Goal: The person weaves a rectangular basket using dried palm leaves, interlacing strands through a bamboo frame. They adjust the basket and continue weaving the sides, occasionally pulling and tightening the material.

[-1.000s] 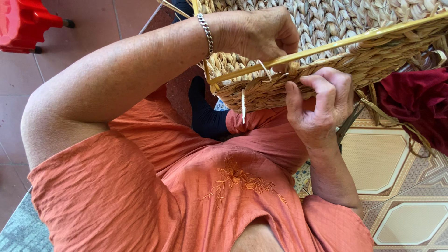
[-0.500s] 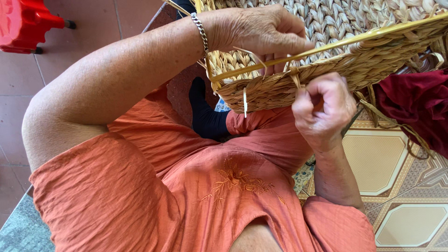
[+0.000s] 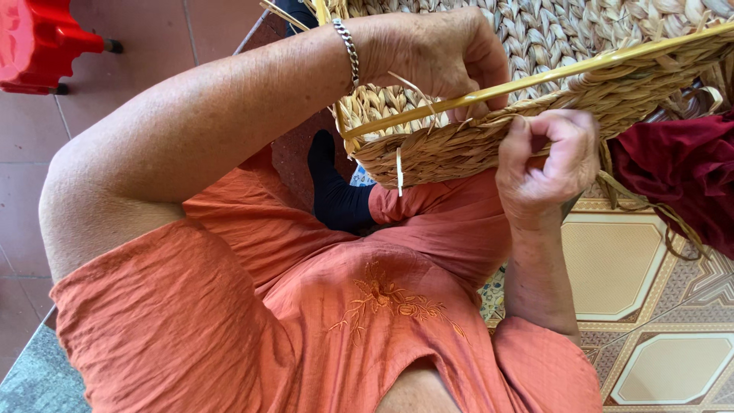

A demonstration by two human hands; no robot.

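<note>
You have a woven basket of pale plaited straw held up in front of your chest, over your lap, with its rim turned toward you and a thin yellow rod running along that rim. By its look it should be light for its bulk, stiff along the plaited bands yet springy if squeezed, and rough enough not to slip; the loose strand ends are the weak part, likely to crack or fray if bent sharply. The firmest place to take hold seems to be the thick braided rim just under the rod, not the open weave higher up. Your left hand lies over the top of the rim, its fingers curled down and closed on the edge where the rod crosses, with a metal bracelet at the wrist. Your right hand sits just below the rim, curled nearly into a fist, its fingers pressed against the braid and apparently pinching something there; whether that is a strand or the band itself is hidden by the knuckles. One short straw end hangs free from the underside between your hands. A dark red cloth lies just beside the right hand, and a red plastic stool stands well apart on the tiled floor.
</note>
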